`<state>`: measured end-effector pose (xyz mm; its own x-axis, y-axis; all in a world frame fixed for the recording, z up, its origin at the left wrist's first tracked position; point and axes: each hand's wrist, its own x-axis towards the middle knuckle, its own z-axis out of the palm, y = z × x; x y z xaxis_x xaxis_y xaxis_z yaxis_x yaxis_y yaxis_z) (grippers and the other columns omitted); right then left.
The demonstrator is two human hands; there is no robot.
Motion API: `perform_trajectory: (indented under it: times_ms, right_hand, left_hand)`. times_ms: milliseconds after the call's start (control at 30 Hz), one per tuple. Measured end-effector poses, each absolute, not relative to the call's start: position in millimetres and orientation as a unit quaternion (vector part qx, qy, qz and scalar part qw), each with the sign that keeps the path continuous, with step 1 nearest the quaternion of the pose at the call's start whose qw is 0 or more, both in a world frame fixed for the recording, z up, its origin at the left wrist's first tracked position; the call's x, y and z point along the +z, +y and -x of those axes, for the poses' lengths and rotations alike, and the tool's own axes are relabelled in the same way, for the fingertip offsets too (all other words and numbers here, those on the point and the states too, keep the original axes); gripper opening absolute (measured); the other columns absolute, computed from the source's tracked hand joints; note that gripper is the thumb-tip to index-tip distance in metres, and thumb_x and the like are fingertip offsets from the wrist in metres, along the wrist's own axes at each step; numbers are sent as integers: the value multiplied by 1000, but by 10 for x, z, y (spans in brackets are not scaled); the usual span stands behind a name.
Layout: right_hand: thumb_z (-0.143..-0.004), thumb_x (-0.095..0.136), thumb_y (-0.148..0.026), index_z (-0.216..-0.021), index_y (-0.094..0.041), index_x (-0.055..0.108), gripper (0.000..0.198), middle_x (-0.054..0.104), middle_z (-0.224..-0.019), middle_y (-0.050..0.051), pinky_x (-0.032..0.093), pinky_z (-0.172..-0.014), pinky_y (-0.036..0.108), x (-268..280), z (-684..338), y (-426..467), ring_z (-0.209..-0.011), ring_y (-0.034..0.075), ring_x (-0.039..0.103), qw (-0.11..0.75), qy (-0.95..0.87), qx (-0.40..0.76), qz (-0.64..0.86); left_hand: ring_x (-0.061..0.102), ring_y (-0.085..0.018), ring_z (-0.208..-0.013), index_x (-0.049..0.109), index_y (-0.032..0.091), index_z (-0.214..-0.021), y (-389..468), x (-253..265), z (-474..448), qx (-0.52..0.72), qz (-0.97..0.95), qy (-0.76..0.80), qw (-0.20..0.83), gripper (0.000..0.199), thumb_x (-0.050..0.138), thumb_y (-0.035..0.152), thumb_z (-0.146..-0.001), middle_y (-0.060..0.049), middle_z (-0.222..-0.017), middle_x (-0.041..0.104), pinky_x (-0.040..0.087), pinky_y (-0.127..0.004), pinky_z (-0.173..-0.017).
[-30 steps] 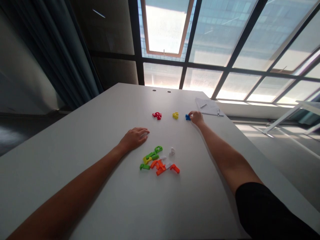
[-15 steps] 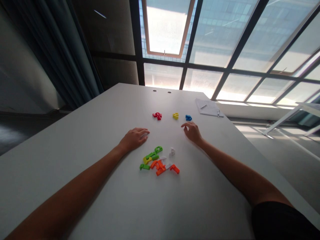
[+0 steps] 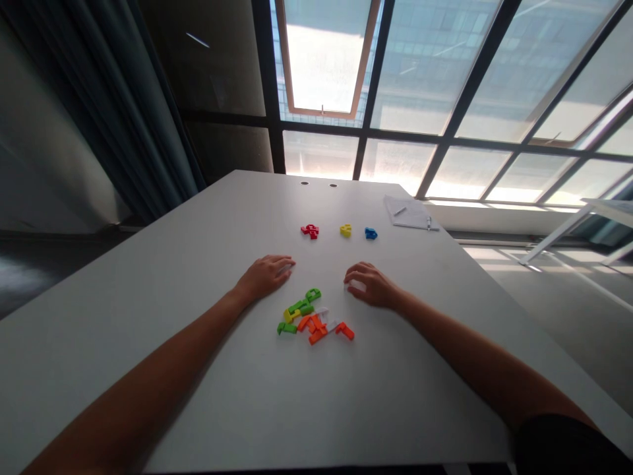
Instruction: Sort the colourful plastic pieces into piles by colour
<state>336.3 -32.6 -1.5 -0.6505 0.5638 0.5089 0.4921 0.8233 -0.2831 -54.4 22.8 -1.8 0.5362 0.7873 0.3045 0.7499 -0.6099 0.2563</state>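
My left hand [image 3: 267, 274] lies palm down on the white table [image 3: 237, 389], fingers stretched out and holding nothing. My right hand [image 3: 370, 285] curls its fingers and thumb around a small white plastic piece [image 3: 355, 285], mostly hidden by the fingers. Between my forearms lies a loose pile of toy pieces. It has green pieces [image 3: 299, 306], a yellow piece [image 3: 291, 316], orange pieces [image 3: 316, 330] and white pieces [image 3: 322, 313]. Farther off, a red group [image 3: 310, 231], a yellow group [image 3: 345, 229] and a blue group [image 3: 370, 233] sit in a row.
Paper sheets [image 3: 410, 214] with pens on them lie at the far right of the table. Two round holes [image 3: 304, 183] mark its far edge. Beyond stand large windows [image 3: 410, 79], and a dark curtain [image 3: 113, 99] hangs at left.
My right hand has come back from beside the blue group towards me and closed around the white piece that stood apart from the pile. The left hand stays in place.
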Motion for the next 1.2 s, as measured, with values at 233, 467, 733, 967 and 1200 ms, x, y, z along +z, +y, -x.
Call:
perform_trajectory:
  times_ms: [233, 467, 733, 967, 1200]
  right_hand:
    - [-94, 64, -21, -122, -19, 75, 30, 79, -118, 14, 57, -105, 47, -188, -4100, 213, -105, 30, 74, 296, -788, -18, 540]
    - [-95, 60, -21, -149, -18, 63, 54, 71, -145, 18, 52, -111, 51, -234, -4041, 187, -125, 35, 67, 287, -760, -72, 579]
    - [-97, 59, -18, -139, -17, 73, 45, 78, -136, 17, 49, -110, 51, -151, -3994, 147, -127, 37, 65, 241, -727, -57, 640]
    - [-104, 64, -25, -113, -23, 82, 20, 83, -114, 11, 52, -108, 49, 143, -3437, -270, -113, 29, 72, 328, -879, 25, 345]
    - [-111, 65, -25, -119, -26, 84, 20, 84, -123, 9, 56, -109, 42, 233, -2738, -766, -115, 22, 73, 259, -929, 203, 167]
  left_hand:
    - [67, -31, -138, 78, 28, -136, 245, -24, 567, 186, -877, 440, 47, 47, 49, 47, -104, -7, -150, 73, 52, -52, -122]
    - [67, -32, -138, 78, 27, -137, 249, -25, 571, 186, -878, 438, 50, 48, 49, 47, -104, -8, -150, 73, 52, -53, -121]
    - [67, -32, -138, 78, 28, -136, 262, -29, 574, 190, -877, 439, 52, 47, 50, 48, -104, -8, -150, 73, 52, -53, -121]
    - [68, -31, -136, 79, 29, -134, 268, -41, 581, 197, -878, 434, 50, 46, 50, 49, -105, -7, -149, 74, 53, -51, -121]
    - [69, -32, -136, 79, 27, -135, 265, -38, 565, 198, -876, 436, 49, 46, 52, 46, -103, -8, -149, 74, 53, -53, -121]
